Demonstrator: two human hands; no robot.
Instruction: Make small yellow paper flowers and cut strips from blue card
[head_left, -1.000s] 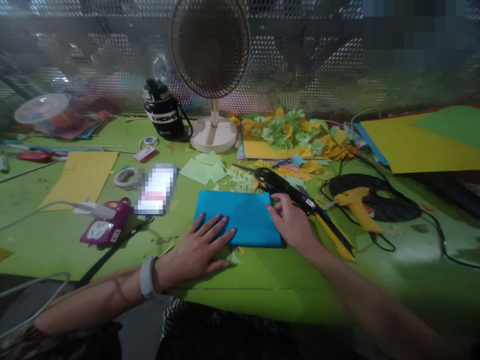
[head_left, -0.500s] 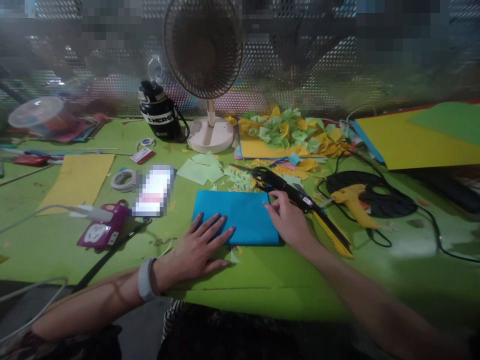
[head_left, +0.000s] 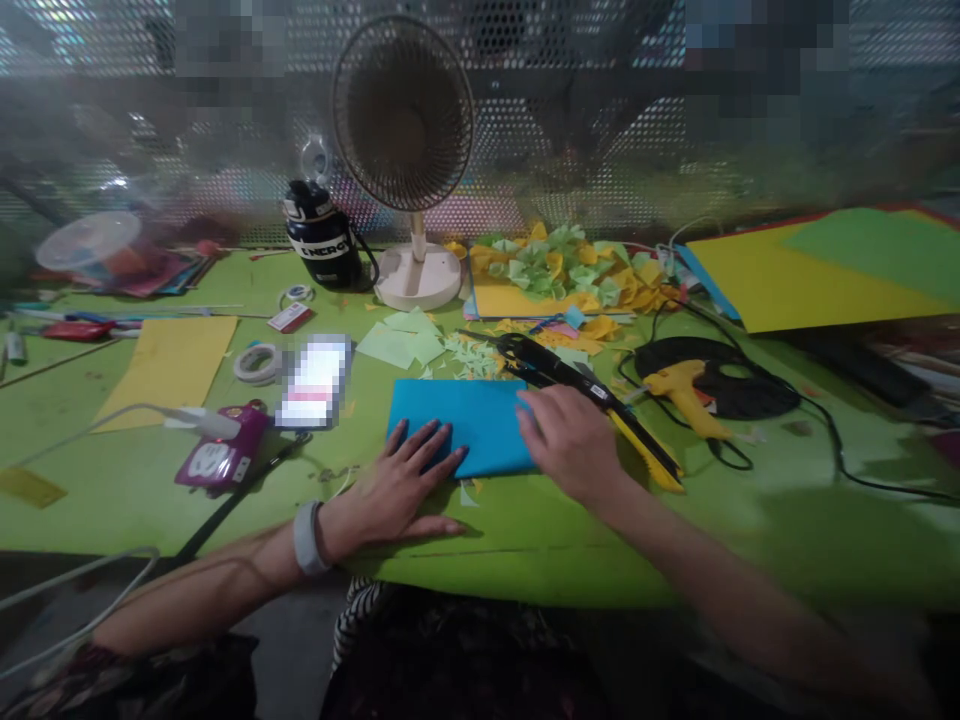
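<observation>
A folded sheet of blue paper (head_left: 472,410) lies on the green table in front of me. My left hand (head_left: 409,480) rests flat on its lower left part, fingers spread and thumb out on the table. At the paper's right edge is my right hand (head_left: 570,440), its fingers curled and closed together on the sheet there; the hand covers that edge. Just beyond the right hand lie black-handled scissors (head_left: 525,350) and a yellow cutter knife (head_left: 649,450). Small green paper scraps (head_left: 480,357) are scattered behind the blue paper.
A fan (head_left: 416,280) and black bottle (head_left: 322,240) stand at the back, near heaped green and yellow paper pieces (head_left: 577,265). A yellow glue gun (head_left: 686,395) with a cord lies right. Left are a phone (head_left: 315,380), tape roll (head_left: 256,364) and purple power adapter (head_left: 221,450).
My right hand has shifted slightly left and its fingers have curled in more over the paper's right edge. My left hand stays flat on the paper. The camera view has moved a little.
</observation>
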